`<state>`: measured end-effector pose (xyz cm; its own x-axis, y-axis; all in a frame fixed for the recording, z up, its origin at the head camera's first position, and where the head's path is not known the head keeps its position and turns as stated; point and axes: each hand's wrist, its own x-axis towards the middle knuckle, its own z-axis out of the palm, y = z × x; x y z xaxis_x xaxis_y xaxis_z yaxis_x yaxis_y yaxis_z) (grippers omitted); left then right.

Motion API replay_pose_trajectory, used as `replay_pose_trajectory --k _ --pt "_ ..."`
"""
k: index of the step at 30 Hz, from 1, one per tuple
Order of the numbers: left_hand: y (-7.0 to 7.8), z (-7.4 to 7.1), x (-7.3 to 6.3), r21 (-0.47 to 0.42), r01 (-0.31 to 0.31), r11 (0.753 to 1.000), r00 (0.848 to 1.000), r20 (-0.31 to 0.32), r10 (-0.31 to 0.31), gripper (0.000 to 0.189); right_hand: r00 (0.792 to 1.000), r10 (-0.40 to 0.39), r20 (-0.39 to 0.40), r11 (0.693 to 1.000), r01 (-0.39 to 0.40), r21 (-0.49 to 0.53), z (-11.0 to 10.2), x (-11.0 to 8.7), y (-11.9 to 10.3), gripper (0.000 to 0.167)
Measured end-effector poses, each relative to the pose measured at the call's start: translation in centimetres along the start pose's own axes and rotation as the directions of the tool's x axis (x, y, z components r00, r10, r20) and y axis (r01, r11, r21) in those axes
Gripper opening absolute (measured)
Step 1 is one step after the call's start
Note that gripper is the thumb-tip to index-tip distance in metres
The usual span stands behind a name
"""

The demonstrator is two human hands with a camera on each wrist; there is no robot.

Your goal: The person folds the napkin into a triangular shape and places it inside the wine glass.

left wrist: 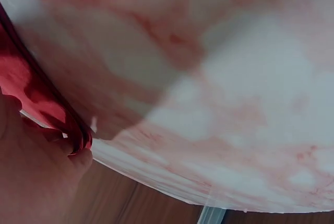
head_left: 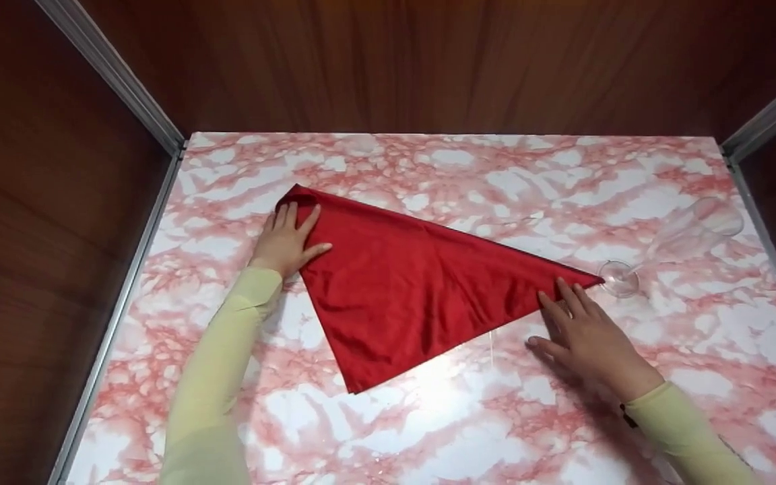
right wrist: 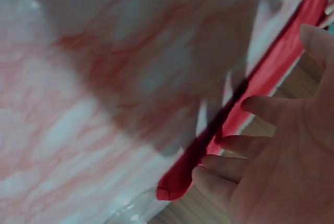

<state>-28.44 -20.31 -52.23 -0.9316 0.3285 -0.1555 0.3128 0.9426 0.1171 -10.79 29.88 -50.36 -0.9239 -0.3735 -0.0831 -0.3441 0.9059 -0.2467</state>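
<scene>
A glossy red cloth [head_left: 388, 276] lies folded into a triangle, its long edge running from the upper left to a narrow tip on the right. At the upper left corner the edge curls over. My left hand [head_left: 283, 242] rests on that end with its fingers spread; the left wrist view shows the dark cloth edge [left wrist: 44, 83] beside it. Near the right tip, my right hand [head_left: 587, 340] touches the cloth with extended fingertips, its thumb apart from the cloth. In the right wrist view, the fingers are straight and separated along the red strip [right wrist: 271, 78].
A clear stemmed glass [head_left: 694, 225] stands on the right, its round foot right by the cloth's tip. The table [head_left: 428, 438] has a pink and white marbled top. Brown wooden panels [head_left: 428, 67] with metal edging enclose the back and sides.
</scene>
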Motion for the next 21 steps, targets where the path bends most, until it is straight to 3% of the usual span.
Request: replay_pose_trajectory --k 10,15,21 --pt "-2.0 -0.3 0.1 -0.061 0.103 0.993 0.994 0.042 -0.101 0.095 0.995 0.025 0.096 0.996 -0.033 0.082 -0.2 0.5 1.4 0.086" --pt "-2.6 -0.3 -0.6 -0.055 0.109 0.992 0.992 0.063 -0.106 0.096 0.99 0.042 0.131 0.995 -0.053 0.079 -1.0 1.5 2.0 0.085" --pt "-2.1 0.3 -1.8 -0.019 0.105 0.994 0.993 0.058 -0.104 0.096 0.989 0.045 0.137 0.997 -0.053 0.055 -1.8 2.9 3.3 0.084"
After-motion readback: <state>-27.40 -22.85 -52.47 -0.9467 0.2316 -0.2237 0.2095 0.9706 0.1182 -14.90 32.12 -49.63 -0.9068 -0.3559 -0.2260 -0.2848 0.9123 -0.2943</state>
